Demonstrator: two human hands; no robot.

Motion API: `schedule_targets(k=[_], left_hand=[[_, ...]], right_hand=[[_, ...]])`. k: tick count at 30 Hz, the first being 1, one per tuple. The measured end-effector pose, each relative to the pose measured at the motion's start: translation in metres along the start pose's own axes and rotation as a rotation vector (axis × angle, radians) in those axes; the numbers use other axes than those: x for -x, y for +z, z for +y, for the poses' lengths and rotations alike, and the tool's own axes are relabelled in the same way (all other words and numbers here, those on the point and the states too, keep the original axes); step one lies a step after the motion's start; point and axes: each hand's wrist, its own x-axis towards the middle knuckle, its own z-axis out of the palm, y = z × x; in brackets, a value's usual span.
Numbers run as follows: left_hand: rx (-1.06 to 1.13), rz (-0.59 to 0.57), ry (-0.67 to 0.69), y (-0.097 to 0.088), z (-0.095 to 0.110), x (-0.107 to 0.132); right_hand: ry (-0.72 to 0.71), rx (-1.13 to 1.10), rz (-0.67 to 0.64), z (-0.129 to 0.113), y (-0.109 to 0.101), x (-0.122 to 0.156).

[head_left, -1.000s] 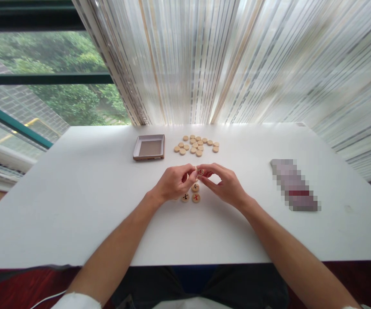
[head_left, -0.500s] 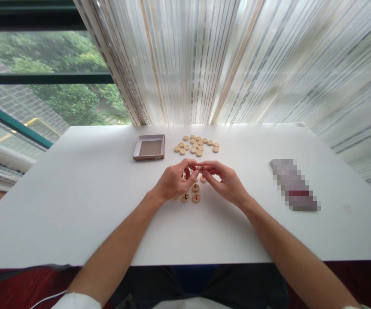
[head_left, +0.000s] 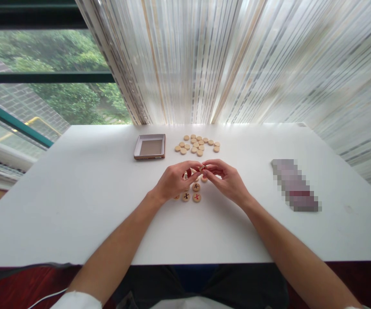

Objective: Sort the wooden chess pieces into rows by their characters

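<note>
Both of my hands meet at the middle of the table, fingertips pinched around one xiangqi piece [head_left: 202, 169] with a red mark. My left hand [head_left: 177, 180] grips it from the left, and my right hand [head_left: 223, 177] from the right. Below the fingers lie several face-up pieces, among them a black-marked piece [head_left: 196, 187], another black-marked piece [head_left: 186, 197] and a red-marked piece [head_left: 196, 197]. The left hand partly covers others in this group. Farther back, a scattered cluster of plain-topped wooden pieces [head_left: 196, 145] rests on the table.
An open shallow box [head_left: 150, 148] with a brown inside stands at the back left of the white table [head_left: 85, 193]. On the right lies a blurred greyish object [head_left: 295, 184]. A striped curtain [head_left: 185, 64] hangs behind the table's back edge, beside a window [head_left: 59, 77].
The held piece has tilted between my fingertips, its red face now less visible. My left fingers have shifted slightly down and right. The pieces on the table have kept their places.
</note>
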Motion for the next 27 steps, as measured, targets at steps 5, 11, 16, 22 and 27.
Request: schedule_targets(k=[5, 11, 16, 22, 27], left_hand=[[-0.031, -0.002, 0.014, 0.0008, -0.0006, 0.0012], [-0.056, -0.006, 0.037, 0.0002, 0.0019, 0.0014], [-0.054, -0.002, 0.066, 0.0005, 0.0033, 0.0007], [-0.077, -0.003, 0.083, 0.0007, 0.0021, 0.0008], [-0.083, -0.006, 0.078, -0.0005, 0.0021, 0.0013]], right_hand=[[0.007, -0.014, 0.003, 0.0007, 0.0019, 0.0005], [0.003, -0.017, 0.019, 0.0002, 0.0031, 0.0010], [0.000, -0.009, 0.032, 0.0013, 0.0035, 0.0007], [-0.010, 0.004, 0.032, 0.0002, 0.0048, 0.0012], [-0.022, 0.003, 0.012, -0.0020, 0.0048, 0.0020]])
